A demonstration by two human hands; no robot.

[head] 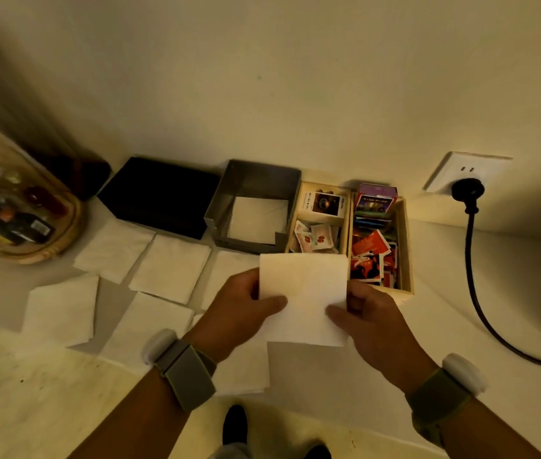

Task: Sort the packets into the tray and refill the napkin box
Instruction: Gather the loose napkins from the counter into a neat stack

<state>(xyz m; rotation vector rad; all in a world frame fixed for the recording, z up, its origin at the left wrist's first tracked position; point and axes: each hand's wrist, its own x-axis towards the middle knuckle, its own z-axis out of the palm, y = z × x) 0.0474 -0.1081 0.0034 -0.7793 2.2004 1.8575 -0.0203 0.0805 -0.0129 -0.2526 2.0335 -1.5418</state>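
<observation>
Both hands hold one white folded napkin (305, 293) above the counter, just in front of the tray. My left hand (239, 309) pinches its left edge and my right hand (366, 318) grips its right edge. The grey metal napkin box (252, 183) stands behind, with a few white napkins (257, 217) lying flat inside. To its right sits the wooden tray (406, 246), its compartments filled with white-and-red packets (315, 238), red packets (370, 256) and small boxes (323, 202). Several loose napkins (169, 266) lie spread on the counter to the left.
A black box (159, 197) sits left of the napkin box against the wall. A round wooden tray with bottles (14, 207) stands at far left. A wall socket (467, 172) holds a black plug, its cable (481, 313) trailing over the counter at right.
</observation>
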